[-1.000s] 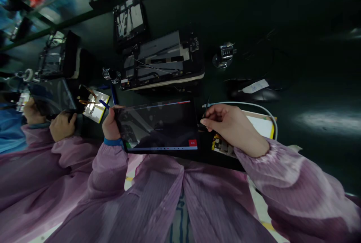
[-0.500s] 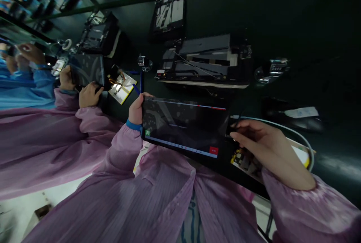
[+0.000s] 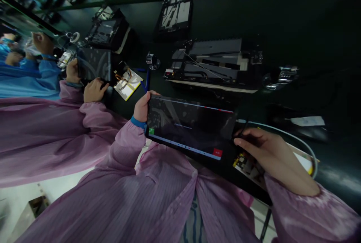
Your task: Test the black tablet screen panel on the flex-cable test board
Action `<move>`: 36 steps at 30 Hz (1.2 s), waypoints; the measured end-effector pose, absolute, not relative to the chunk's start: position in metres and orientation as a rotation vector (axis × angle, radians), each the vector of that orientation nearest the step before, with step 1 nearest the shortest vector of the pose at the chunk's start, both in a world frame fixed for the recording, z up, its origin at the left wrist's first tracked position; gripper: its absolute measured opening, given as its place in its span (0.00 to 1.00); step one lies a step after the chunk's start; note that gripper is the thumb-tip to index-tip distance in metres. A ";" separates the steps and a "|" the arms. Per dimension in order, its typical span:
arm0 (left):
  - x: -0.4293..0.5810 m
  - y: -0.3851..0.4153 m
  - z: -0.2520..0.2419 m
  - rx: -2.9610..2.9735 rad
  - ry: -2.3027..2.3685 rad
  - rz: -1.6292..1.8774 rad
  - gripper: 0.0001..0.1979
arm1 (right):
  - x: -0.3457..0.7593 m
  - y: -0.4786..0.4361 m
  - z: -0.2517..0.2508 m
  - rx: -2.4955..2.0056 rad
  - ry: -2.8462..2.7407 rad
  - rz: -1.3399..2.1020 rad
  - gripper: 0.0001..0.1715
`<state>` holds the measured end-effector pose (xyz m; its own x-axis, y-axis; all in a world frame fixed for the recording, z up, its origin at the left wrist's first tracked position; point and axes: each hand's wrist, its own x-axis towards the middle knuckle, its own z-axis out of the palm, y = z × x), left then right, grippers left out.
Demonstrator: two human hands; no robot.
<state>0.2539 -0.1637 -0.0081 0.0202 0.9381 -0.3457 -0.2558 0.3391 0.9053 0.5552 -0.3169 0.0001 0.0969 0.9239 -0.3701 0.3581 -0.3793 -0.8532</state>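
Observation:
A dark tablet with a lit screen, a green square at its lower left and a red button at its lower right, is held tilted over the bench edge. My left hand grips its left edge. My right hand sits at the tablet's right edge, fingers pinched on a thin dark tool near the white cable. Under that hand lies a white and yellow board with a circuit board.
An opened tablet chassis lies behind the tablet, another tray farther back. A metal hand counter stands at the right, a second one left of centre. A co-worker's hands hold another tablet at the left.
The view has swung left and the tablet now tilts down to the right. My right hand has closed in on the tablet's right edge; my left hand keeps its grip.

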 end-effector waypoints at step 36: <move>0.260 -0.164 -0.002 0.759 1.317 1.094 0.13 | 0.558 -0.317 0.000 -1.572 -1.182 1.440 0.17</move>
<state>0.2603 -0.1641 -0.0024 -0.0848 0.9274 -0.3643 -0.1881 0.3442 0.9199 0.5578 -0.3171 -0.0002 -0.0292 0.9335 -0.3574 0.1690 -0.3478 -0.9222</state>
